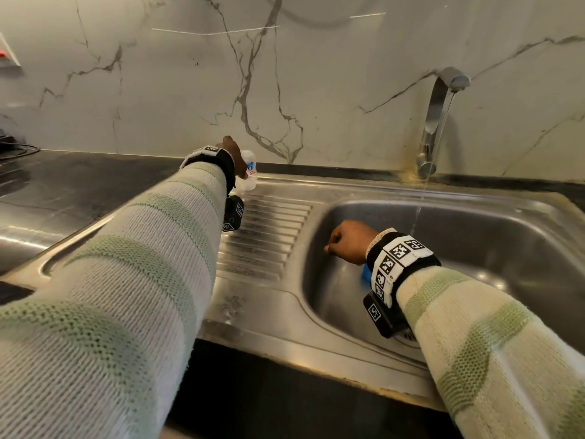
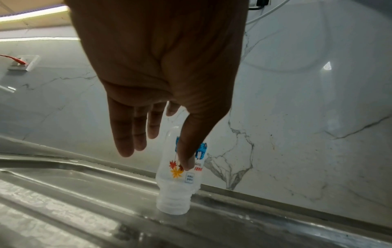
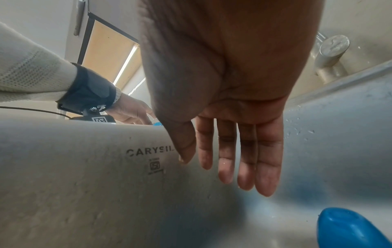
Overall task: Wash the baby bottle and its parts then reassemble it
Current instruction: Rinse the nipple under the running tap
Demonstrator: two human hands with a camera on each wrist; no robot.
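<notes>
Clear baby bottle (image 2: 180, 181) upside down, neck down on the back rim of the draining board (image 1: 266, 236), close against the marble wall (image 1: 316, 90). Printed with blue, red and orange marks, lettering too blurred to read. Mostly hidden behind the wrist in the head view, only a sliver showing. Left hand (image 2: 161, 75) right over it, fingers (image 2: 125, 134) straight and spread, thumb tip in front of the printed side; touching or just off it, cannot tell. No grip around the bottle visible. Right hand (image 3: 231, 100) down inside the sink basin (image 1: 474, 248), released, fingers hanging straight and together, holding nothing; looks fist-like from the head view but shown open by the wrist view. Blue plastic piece (image 3: 347, 229) on the basin floor below that hand, cut off by the frame edge, kind unclear. Thin stream of water running from the tap (image 1: 440, 122) into the basin, behind the right wrist. Dark countertop (image 1: 79, 179) off to the left.
</notes>
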